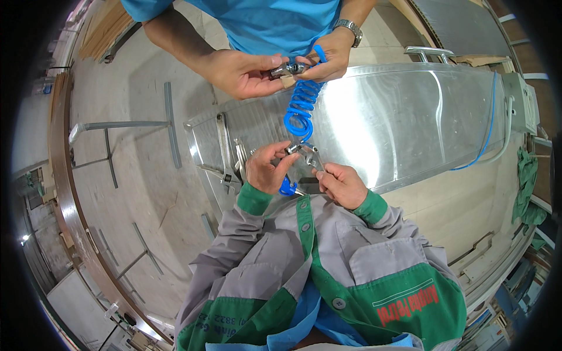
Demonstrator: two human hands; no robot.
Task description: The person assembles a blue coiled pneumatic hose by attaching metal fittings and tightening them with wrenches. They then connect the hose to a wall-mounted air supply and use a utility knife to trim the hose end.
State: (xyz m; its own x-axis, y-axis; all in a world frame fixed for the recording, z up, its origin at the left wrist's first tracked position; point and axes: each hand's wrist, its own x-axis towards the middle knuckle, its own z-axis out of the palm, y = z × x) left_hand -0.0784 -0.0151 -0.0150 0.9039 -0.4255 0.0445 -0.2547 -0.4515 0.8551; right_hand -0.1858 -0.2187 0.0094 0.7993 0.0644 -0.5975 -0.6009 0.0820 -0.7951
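The left hand (266,169) is covering part of the small metal fitting (292,149) it is gripping, and the right hand (342,184) is hiding the rear of the wrench (314,159). Where the wrench and fitting are meeting, the detail is staying too small to tell contact. A blue-handled tool (287,187) is disappearing partly behind the left hand. Opposite, a co-worker's fingers (257,64) are obscuring much of a metal coupler (291,68), while the top edge is cutting off the blue shirt (275,23). Glare is masking part of the tabletop (404,105), and the lower edge is cropping the grey-green jacket (257,263).
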